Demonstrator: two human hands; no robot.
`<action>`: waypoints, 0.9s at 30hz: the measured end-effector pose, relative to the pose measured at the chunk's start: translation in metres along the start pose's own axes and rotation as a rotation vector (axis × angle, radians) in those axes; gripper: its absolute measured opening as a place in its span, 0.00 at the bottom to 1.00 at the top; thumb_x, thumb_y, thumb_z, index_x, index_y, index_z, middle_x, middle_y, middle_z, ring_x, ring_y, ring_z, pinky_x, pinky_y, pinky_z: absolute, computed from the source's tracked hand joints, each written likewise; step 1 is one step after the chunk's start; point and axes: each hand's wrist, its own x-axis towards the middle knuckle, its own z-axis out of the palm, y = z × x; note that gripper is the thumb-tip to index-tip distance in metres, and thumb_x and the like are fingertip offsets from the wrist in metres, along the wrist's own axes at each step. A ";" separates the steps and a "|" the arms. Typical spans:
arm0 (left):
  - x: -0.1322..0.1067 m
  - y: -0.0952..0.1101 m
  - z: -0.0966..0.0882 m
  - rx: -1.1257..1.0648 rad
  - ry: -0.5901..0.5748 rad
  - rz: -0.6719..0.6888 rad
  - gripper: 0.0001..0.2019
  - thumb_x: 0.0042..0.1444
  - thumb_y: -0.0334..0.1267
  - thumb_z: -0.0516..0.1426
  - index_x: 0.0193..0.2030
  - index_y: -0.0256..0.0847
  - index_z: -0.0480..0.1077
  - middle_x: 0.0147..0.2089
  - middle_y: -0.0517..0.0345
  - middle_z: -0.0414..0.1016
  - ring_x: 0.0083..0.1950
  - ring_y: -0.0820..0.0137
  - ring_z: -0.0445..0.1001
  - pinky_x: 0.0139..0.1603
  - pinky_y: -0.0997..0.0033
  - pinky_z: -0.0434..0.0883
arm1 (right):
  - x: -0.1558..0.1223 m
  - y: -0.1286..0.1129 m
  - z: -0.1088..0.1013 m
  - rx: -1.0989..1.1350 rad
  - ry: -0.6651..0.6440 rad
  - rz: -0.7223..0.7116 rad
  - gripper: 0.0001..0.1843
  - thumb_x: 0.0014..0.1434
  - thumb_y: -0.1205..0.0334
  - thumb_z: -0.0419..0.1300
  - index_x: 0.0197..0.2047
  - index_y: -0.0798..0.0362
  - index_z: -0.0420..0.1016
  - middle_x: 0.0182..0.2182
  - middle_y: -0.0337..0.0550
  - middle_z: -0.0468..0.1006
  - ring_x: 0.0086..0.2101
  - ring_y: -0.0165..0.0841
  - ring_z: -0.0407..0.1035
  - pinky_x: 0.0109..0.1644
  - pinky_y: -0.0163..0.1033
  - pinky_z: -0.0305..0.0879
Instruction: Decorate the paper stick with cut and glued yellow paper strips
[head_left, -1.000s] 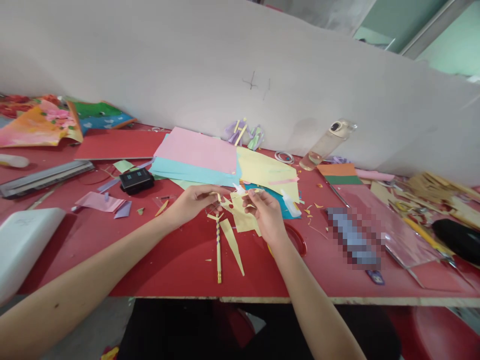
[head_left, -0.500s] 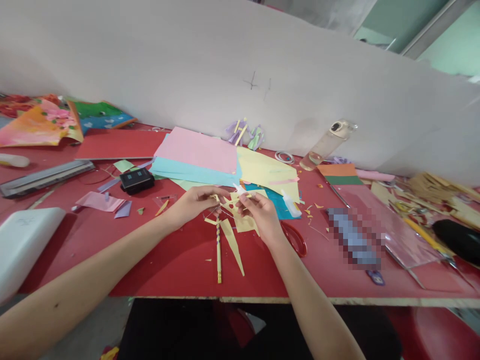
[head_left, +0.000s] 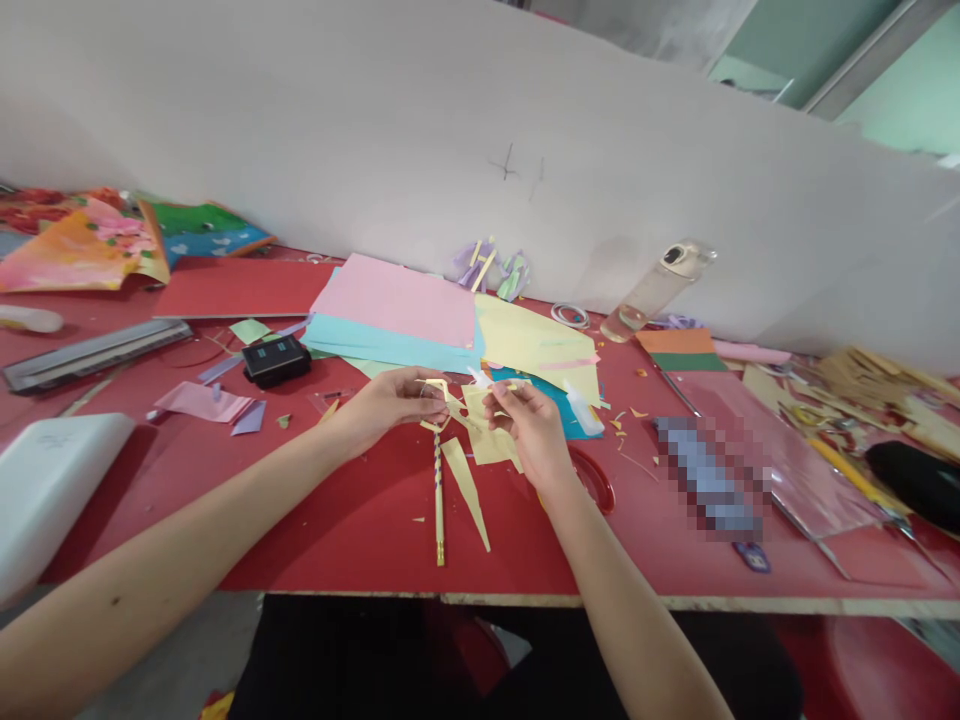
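Observation:
My left hand (head_left: pixel 397 405) pinches a bent, narrow strip of yellow paper (head_left: pixel 438 386) above the table. To its right my right hand (head_left: pixel 531 418) is closed, thumb against fingers, on a small yellow bit too hidden to name. A gap lies between the two hands. Beneath my left fingers, a patterned pencil (head_left: pixel 440 510) points toward the table's front edge. Beside the pencil lies a long tapered piece of yellow paper (head_left: pixel 466 490). A cut yellow sheet (head_left: pixel 491 445) rests partly under my right hand. Red-handled scissors (head_left: pixel 600 480) are partly hidden by my right wrist.
Behind my hands lie pink paper (head_left: pixel 405 305), blue paper (head_left: pixel 390 343) and a yellow sheet (head_left: pixel 536 340). A white glue bottle (head_left: pixel 583 410) lies at right. A clear water bottle (head_left: pixel 652 295) leans against the wall. A black box (head_left: pixel 275 360) sits left.
My hands have drawn slightly apart, the right one moving a little to the right. The bent yellow strip now shows more plainly at my left fingertips.

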 end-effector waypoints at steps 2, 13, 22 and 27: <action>0.001 -0.001 -0.001 0.001 0.022 0.006 0.17 0.48 0.34 0.65 0.46 0.37 0.72 0.36 0.55 0.75 0.37 0.70 0.76 0.46 0.65 0.74 | 0.000 0.001 -0.001 -0.013 -0.032 0.001 0.12 0.49 0.52 0.69 0.29 0.52 0.76 0.26 0.38 0.75 0.25 0.27 0.68 0.27 0.33 0.66; 0.001 0.001 -0.002 0.129 0.056 0.095 0.14 0.49 0.38 0.65 0.43 0.38 0.74 0.34 0.57 0.75 0.36 0.72 0.74 0.43 0.69 0.72 | 0.000 0.001 -0.002 -0.171 -0.082 -0.047 0.13 0.53 0.51 0.66 0.30 0.52 0.75 0.24 0.38 0.76 0.23 0.27 0.69 0.30 0.34 0.67; -0.001 0.006 -0.001 0.256 0.107 0.132 0.12 0.49 0.41 0.65 0.40 0.39 0.75 0.33 0.58 0.76 0.35 0.71 0.75 0.42 0.68 0.71 | -0.001 0.002 -0.003 -0.246 -0.100 -0.097 0.14 0.53 0.50 0.65 0.28 0.52 0.75 0.22 0.38 0.76 0.22 0.28 0.68 0.29 0.34 0.66; -0.001 0.005 0.000 0.266 0.114 0.138 0.11 0.49 0.39 0.65 0.39 0.39 0.75 0.32 0.58 0.76 0.34 0.72 0.75 0.42 0.69 0.72 | -0.001 0.002 -0.002 -0.212 -0.087 -0.082 0.14 0.53 0.50 0.65 0.27 0.52 0.75 0.21 0.37 0.75 0.22 0.27 0.67 0.28 0.34 0.66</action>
